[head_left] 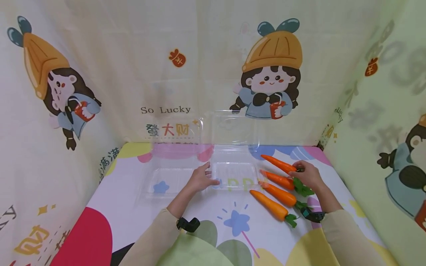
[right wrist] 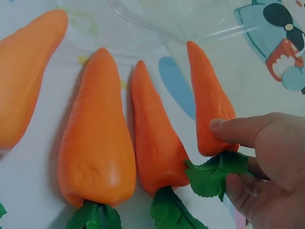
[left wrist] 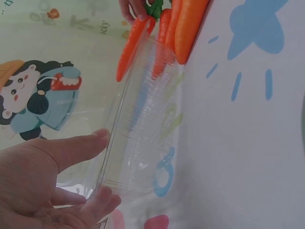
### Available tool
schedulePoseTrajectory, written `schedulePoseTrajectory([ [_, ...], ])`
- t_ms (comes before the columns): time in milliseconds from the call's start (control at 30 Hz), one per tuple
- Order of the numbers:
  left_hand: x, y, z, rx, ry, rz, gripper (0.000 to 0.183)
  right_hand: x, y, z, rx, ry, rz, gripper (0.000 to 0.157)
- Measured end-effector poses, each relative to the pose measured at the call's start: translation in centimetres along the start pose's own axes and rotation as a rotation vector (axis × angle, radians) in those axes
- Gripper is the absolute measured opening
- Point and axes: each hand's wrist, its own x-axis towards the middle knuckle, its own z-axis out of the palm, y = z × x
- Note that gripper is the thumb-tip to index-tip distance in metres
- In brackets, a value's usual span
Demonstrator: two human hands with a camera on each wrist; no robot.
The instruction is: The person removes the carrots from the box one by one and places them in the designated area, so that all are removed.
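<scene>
My right hand (head_left: 307, 175) pinches an orange toy carrot (head_left: 276, 162) near its green leaves, thumb on its side in the right wrist view. This carrot is the farthest back of several; a second carrot (head_left: 277, 181), a third carrot (head_left: 279, 194) and the nearest carrot (head_left: 269, 204) lie beside it, leaves toward the right. My left hand (head_left: 199, 179) touches the left rim of a clear plastic clamshell box (head_left: 234, 186), thumb and fingers spread apart along the rim in the left wrist view. The box's hinged lid (head_left: 234, 129) stands raised behind it.
Another clear clamshell box (head_left: 166, 194) sits left of my left hand, its lid (head_left: 178, 135) upright. A patterned cloth covers the table (head_left: 126, 199). Printed curtains (head_left: 213, 74) hang close behind and at both sides.
</scene>
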Motion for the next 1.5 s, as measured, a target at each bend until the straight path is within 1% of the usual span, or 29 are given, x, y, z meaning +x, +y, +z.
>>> schedulePoseTrajectory([
  [67,0.0,0.1,0.0,0.003,0.003,0.000,0.095,0.1,0.1,-0.1,-0.007,0.002,-0.006,0.044],
  [233,-0.1,0.1,0.0,0.003,0.002,0.001,0.094,0.4,0.4,0.0,-0.017,-0.002,0.015,0.046],
  [467,-0.1,-0.3,0.0,0.007,0.005,0.002,0.094,0.8,0.9,0.2,0.002,-0.022,0.025,0.047],
  [700,0.1,-0.5,0.1,0.004,0.003,0.015,0.091,1.4,1.0,0.2,-0.011,-0.021,-0.001,0.047],
  [767,0.1,-0.5,0.0,0.003,0.006,0.021,0.091,1.6,0.9,0.2,-0.017,-0.020,-0.005,0.047],
  [967,0.2,-0.4,0.0,0.006,-0.001,0.006,0.094,2.1,1.0,0.1,-0.026,-0.022,-0.002,0.045],
  [1200,0.1,-0.3,0.1,0.021,0.006,0.020,0.092,2.5,1.0,0.0,-0.033,-0.035,0.007,0.046],
  [1300,0.0,-0.2,0.1,0.024,0.007,0.011,0.092,2.7,1.1,0.1,-0.032,-0.036,0.005,0.046],
  [1500,0.1,-0.2,0.1,0.024,0.003,0.014,0.092,2.8,1.3,0.2,-0.042,-0.050,0.021,0.046],
])
